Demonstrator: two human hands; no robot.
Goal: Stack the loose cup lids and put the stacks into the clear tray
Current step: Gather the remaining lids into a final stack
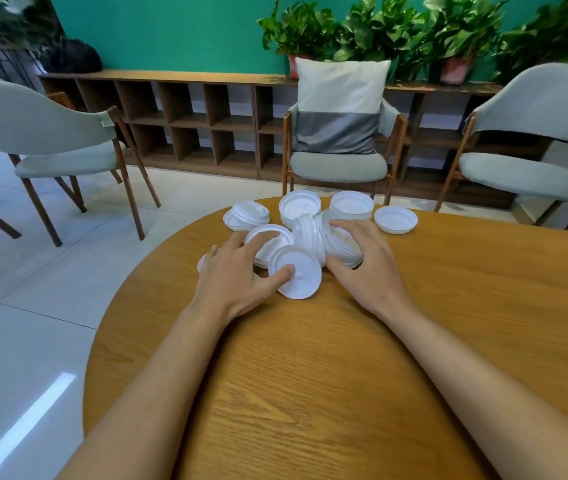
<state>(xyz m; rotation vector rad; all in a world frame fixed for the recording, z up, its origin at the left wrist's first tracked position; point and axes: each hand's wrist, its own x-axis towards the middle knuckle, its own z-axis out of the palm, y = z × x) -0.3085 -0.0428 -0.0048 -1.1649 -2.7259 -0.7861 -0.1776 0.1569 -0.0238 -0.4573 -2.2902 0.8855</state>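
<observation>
Wooden table (pixel 310 375); left hand (pixel 234 278) spread, pressing lids (pixel 301 284); right hand (pixel 369 268) grips tilted stack (pixel 339 245); chairs (pixel 338 166) behind.

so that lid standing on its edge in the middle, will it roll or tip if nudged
Likely tips: the upright lid stands on a thin round rim beside the sideways stack the right hand grips. It might roll. Looks thin plastic, so probably light and easily pushed.
</observation>
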